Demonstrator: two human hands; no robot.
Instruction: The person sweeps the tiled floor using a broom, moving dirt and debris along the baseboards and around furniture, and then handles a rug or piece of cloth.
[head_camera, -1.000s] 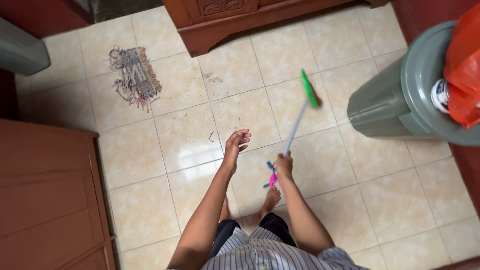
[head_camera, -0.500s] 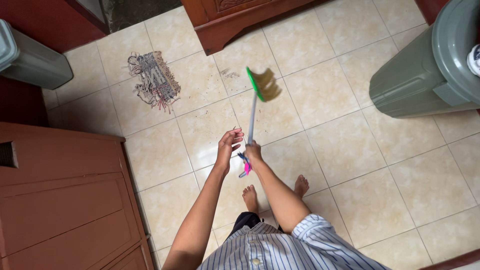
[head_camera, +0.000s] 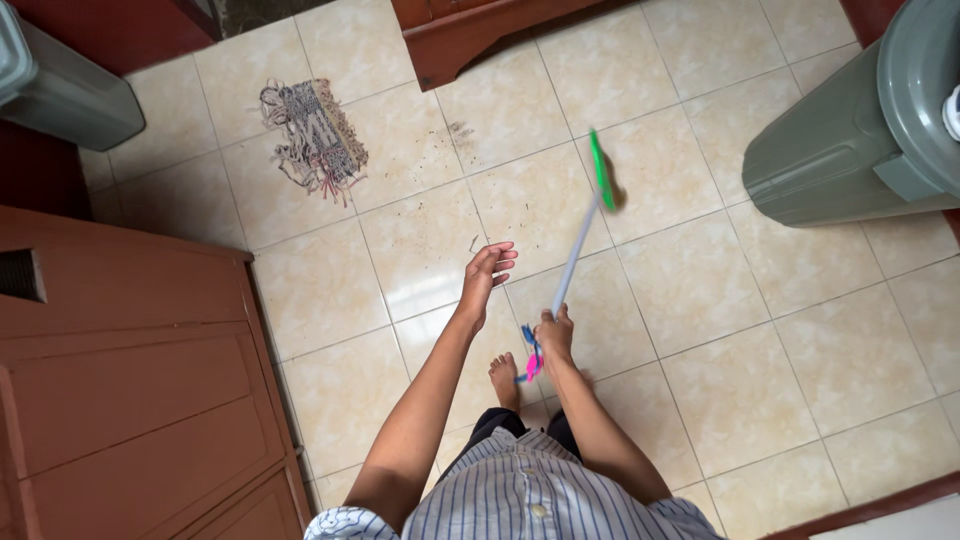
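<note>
Floor space of cream tiles (head_camera: 690, 290) lies open in the middle, with things standing only at its edges: a brown wooden cabinet (head_camera: 130, 390) on the left, a carved wooden furniture base (head_camera: 480, 30) at the top, a grey-green bin (head_camera: 850, 150) at the upper right and a second grey bin (head_camera: 60, 90) at the upper left corner. The room to the right of the person, between the broom and the grey-green bin, is free.

The right hand (head_camera: 553, 335) has its grip clamped on the end of the broom (head_camera: 580, 240), beside a pink and blue hanging loop (head_camera: 530, 362). The thin pale handle runs up and away to the green head (head_camera: 603, 170), which is blurred over a tile below the furniture base. The left hand (head_camera: 487, 272) is open with fingers apart and holds nothing — it hovers just beside the handle without touching it.

Half a second ago the green head was further left and showed its bristles; now it is to the right and seen edge-on. The left hand has moved away from the handle a little.

A frayed small rag (head_camera: 312, 125) lies on the tiles at the upper left, and dark crumbs of dirt (head_camera: 440, 205) are scattered between it and the broom head. One bare foot (head_camera: 505, 380) stands below the hands.
</note>
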